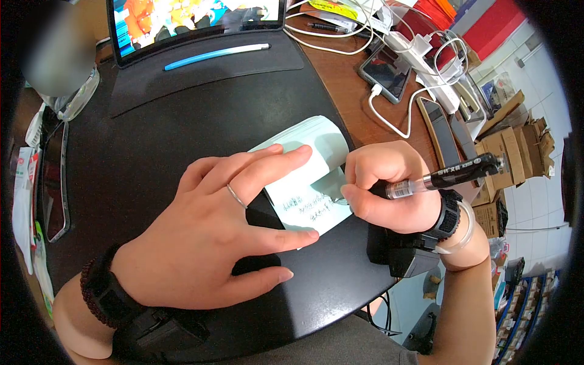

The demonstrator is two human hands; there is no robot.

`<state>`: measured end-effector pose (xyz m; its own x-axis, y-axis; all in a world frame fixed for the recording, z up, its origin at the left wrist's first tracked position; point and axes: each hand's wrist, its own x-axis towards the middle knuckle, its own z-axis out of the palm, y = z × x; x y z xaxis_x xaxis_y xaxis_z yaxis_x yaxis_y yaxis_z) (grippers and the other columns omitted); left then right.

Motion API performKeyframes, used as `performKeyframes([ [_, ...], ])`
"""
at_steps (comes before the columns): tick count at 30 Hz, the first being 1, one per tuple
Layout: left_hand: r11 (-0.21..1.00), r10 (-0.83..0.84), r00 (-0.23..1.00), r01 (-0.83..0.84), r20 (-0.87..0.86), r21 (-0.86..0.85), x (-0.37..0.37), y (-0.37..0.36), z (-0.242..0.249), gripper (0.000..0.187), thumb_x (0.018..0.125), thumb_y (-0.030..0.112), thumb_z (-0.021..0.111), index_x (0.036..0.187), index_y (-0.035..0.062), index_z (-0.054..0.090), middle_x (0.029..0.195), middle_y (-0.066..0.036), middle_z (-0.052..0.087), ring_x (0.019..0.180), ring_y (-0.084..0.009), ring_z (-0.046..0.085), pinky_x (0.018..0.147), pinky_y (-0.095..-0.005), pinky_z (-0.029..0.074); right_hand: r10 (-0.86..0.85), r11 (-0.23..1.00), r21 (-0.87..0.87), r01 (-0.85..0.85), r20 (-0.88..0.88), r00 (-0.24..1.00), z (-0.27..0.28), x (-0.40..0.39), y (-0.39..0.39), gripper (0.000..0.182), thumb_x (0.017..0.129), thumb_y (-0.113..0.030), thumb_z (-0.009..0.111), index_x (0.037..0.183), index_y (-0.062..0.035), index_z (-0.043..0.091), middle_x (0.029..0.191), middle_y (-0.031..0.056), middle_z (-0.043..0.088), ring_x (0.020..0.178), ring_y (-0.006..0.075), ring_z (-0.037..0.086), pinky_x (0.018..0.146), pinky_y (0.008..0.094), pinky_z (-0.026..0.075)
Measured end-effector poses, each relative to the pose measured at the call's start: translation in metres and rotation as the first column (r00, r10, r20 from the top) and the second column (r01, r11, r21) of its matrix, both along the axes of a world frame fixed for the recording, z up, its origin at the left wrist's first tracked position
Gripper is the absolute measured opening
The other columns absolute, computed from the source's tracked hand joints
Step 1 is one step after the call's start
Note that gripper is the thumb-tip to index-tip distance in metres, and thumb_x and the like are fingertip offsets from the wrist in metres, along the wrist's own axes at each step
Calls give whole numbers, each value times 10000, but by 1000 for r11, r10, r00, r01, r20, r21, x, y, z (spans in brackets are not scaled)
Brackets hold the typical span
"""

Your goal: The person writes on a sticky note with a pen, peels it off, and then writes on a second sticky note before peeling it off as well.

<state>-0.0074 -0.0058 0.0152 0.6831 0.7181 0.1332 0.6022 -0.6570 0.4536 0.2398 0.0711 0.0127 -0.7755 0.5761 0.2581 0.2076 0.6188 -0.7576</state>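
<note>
A small pad of pale green note paper lies on the black desk mat, its upper leaves curled back. Several lines of dark handwriting show on the lower sheet. My left hand is spread across the pad's left side, fingers apart, with a ring on one finger. In my right hand, a black gel pen is gripped between thumb and fingers at the pad's right edge. The pen slants up to the right, and its tip is hidden behind my fingers.
A tablet stands at the back, with a blue-and-white stylus before it. Right of the mat lie a phone on a white cable, a second phone and a power strip. Cardboard boxes stand beyond the desk.
</note>
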Motion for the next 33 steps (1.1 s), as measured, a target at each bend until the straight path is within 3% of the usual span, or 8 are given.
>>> performKeyframes([
  [21, 1000, -1, 1000, 1, 14, -1, -1, 0, -1, 421, 713, 299, 749, 1130, 328, 697, 1493, -199, 313, 1329, -398, 342, 1042, -499, 266, -6, 1000, 23, 6, 8, 1000, -2, 2, 1, 266, 764, 8, 597, 651, -42, 361, 571, 59, 345, 491, 170, 377, 482, 317, 300],
  [23, 1000, 5, 1000, -5, 12, 5, -1, 0, -1, 410, 728, 311, 738, 1136, 328, 694, 1491, -201, 317, 1327, -398, 344, 1038, -499, 268, -48, 999, -31, 45, -106, 993, -3, 1, 0, 264, 767, 25, 604, 653, -34, 373, 592, 51, 392, 509, 152, 393, 491, 307, 308],
  [27, 999, -3, 999, 2, 53, 34, -3, 0, -5, 362, 782, 346, 695, 1143, 327, 686, 1487, -203, 322, 1323, -398, 348, 1028, -509, 271, -192, 944, -300, 140, -148, 970, 4, 3, -6, 245, 813, 36, 624, 659, -43, 450, 634, 3, 483, 560, 75, 471, 512, 248, 340],
  [30, 998, -8, 999, 5, 51, 64, -5, -1, -6, 334, 800, 355, 681, 1133, 324, 690, 1493, -201, 309, 1323, -402, 347, 1030, -518, 269, -172, 861, -503, 73, -153, 973, 15, 0, -10, 217, 919, -117, 595, 729, -38, 523, 656, -1, 533, 581, 58, 507, 532, 219, 385],
  [31, 998, -6, 998, 2, 60, 62, -5, -2, -7, 331, 802, 353, 679, 1131, 321, 692, 1495, -200, 304, 1325, -404, 342, 1034, -523, 265, -167, 867, -494, 67, -161, 973, 19, 0, -9, 217, 919, -117, 595, 729, -38, 523, 656, -1, 533, 581, 58, 507, 532, 219, 385],
  [33, 998, -6, 998, 2, 66, 56, -5, -1, -8, 327, 804, 351, 678, 1129, 317, 693, 1498, -199, 299, 1328, -406, 338, 1037, -528, 262, -37, 855, -516, 48, 31, 999, 22, 3, -4, 243, 946, -199, 576, 779, -23, 568, 672, 12, 566, 607, 59, 537, 540, 217, 403],
])
